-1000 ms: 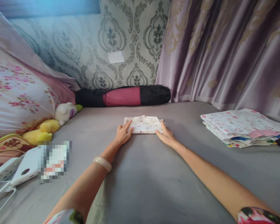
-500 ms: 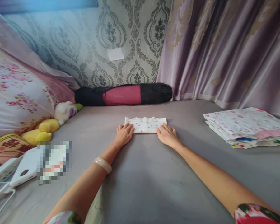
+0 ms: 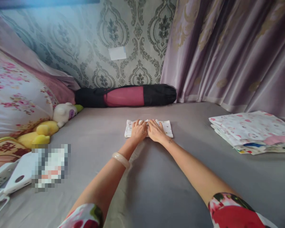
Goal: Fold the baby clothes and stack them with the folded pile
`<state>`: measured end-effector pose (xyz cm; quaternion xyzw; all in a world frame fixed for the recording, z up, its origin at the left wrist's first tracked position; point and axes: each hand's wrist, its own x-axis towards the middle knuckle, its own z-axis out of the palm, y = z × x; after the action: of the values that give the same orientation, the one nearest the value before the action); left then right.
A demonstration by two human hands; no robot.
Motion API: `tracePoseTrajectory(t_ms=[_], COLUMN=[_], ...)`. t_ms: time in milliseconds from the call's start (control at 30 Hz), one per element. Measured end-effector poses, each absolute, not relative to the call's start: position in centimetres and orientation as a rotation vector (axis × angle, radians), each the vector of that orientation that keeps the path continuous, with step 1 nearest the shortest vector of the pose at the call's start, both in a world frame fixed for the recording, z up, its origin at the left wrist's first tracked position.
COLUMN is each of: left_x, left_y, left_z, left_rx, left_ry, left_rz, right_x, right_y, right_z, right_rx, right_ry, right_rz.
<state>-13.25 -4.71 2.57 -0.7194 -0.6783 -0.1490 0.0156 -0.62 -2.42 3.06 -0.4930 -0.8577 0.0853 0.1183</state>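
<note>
A small white folded cloth (image 3: 167, 128) with tiny coloured prints lies flat as a rectangle on the grey bed sheet (image 3: 192, 133). My left hand (image 3: 139, 130) rests palm down on its middle, fingers stretched toward the far edge. Right beside it, my right hand (image 3: 155, 130) also lies flat on the cloth, fingers extended. The two hands are close together and cover the centre of the cloth; its left and right ends show. A pale bangle (image 3: 121, 160) is on my left forearm.
At the right sits a stack of folded printed cloths (image 3: 249, 126). A black and pink rolled bag (image 3: 124, 96) lies along the wall. On the left are plush toys (image 3: 64, 114), a floral pillow (image 3: 21, 95), a white device (image 3: 21, 172) and a power strip (image 3: 0, 174).
Both hands have moved inward from the cloth's two ends to its middle, now side by side. The cloth stays in place, its ends now uncovered.
</note>
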Motion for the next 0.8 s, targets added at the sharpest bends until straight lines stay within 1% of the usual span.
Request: tracePoseTrajectory(t_ms=[267,567,800], left_x=[-13.5,-13.4,-14.1], left_y=[-4.4,-4.3,-4.7], left_z=[0.6,0.3,0.6], left_rx=[-2.291,-2.246,-2.156], left_ry=[-2.233,-2.187,-2.191], left_rz=[-0.449,-0.487,-0.439], right_x=[-0.4,-0.6,0.0], right_y=[-2.0,-2.1,-1.9], right_z=[0.7,1.0,1.0], right_rx=[-1.423,-1.496,-1.617], right_ry=[-2.507,-2.502,-2.443], right_rz=[0.19,0.195,0.21])
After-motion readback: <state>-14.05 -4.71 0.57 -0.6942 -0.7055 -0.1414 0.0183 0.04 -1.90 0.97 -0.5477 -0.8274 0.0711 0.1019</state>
